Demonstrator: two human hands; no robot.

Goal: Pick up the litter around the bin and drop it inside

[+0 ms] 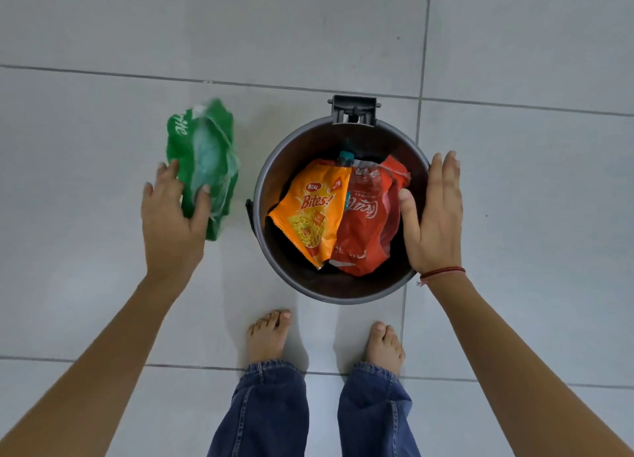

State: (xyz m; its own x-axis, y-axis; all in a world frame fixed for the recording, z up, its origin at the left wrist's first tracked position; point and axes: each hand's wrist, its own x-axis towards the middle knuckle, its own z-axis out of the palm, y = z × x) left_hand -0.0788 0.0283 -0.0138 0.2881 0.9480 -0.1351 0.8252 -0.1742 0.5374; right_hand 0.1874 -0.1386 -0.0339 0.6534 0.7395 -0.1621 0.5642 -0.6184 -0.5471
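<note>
Fingers (202, 195) of the left hand (171, 223) grip a green wrapper (206, 147) left of the bin (260, 182). Right hand (434, 216) hovers open, flat, over the bin's right rim. Orange packet (312, 209) and red wrapper (367, 223) lie inside.

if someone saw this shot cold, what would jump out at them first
Probably the round bin in the middle of the pale tiled floor, with an orange snack packet and red wrappers bright inside it. Next, the blurred green wrapper gripped by the left hand, left of the bin and outside it. The right hand is open over the bin's right rim.
</note>
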